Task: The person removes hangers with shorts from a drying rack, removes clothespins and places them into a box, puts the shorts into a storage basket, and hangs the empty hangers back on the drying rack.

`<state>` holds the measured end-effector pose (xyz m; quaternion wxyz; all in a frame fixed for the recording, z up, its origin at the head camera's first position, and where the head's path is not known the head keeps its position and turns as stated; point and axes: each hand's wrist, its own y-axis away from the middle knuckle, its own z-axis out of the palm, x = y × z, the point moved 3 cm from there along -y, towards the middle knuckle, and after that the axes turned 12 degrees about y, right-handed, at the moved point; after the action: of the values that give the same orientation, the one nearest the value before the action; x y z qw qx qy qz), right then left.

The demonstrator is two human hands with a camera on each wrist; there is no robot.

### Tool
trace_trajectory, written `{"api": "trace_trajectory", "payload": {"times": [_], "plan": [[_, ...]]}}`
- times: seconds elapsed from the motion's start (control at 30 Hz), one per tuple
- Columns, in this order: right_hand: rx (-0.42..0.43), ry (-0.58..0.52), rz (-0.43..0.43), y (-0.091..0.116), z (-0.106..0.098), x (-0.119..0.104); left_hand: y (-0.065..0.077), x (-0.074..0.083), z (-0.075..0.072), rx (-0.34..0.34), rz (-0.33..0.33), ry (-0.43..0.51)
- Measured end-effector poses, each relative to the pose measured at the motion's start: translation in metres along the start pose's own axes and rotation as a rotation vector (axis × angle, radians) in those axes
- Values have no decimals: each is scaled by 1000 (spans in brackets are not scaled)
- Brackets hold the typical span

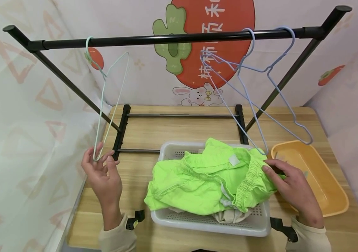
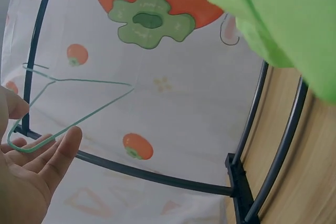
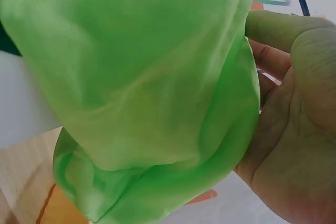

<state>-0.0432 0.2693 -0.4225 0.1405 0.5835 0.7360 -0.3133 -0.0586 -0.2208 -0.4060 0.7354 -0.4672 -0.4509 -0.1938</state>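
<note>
Lime-green shorts (image 1: 179,185) with a gathered elastic waistband and a white tag lie spread over a light grey basket (image 1: 194,227). My right hand (image 1: 298,189) grips their right end at the waistband, thumb on top and fingers behind the cloth. At the left, a mint-green wire hanger (image 2: 92,81) hooks over the black rail (image 1: 166,39). Its lower corner rests in my left hand (image 1: 104,175), palm up, against loosely spread fingers. The green cloth fills most of the right wrist view.
Two blue hangers (image 1: 249,94) hang at the rail's right, their lower corners near the shorts. An orange-yellow tub (image 1: 330,185) stands right of the basket. Beige cloth (image 1: 231,216) shows under the shorts. The rack's black foot (image 1: 122,133) stands on the wooden table.
</note>
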Motion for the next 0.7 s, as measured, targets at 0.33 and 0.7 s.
{"api": "trace_trajectory", "payload": {"times": [0.33,0.7], "plan": [[-71,44,-10,0,7,8,4,1,6,61,-71,376],[-219,89,50,1,16,18,34,3,3,-287,-432,-96]]}}
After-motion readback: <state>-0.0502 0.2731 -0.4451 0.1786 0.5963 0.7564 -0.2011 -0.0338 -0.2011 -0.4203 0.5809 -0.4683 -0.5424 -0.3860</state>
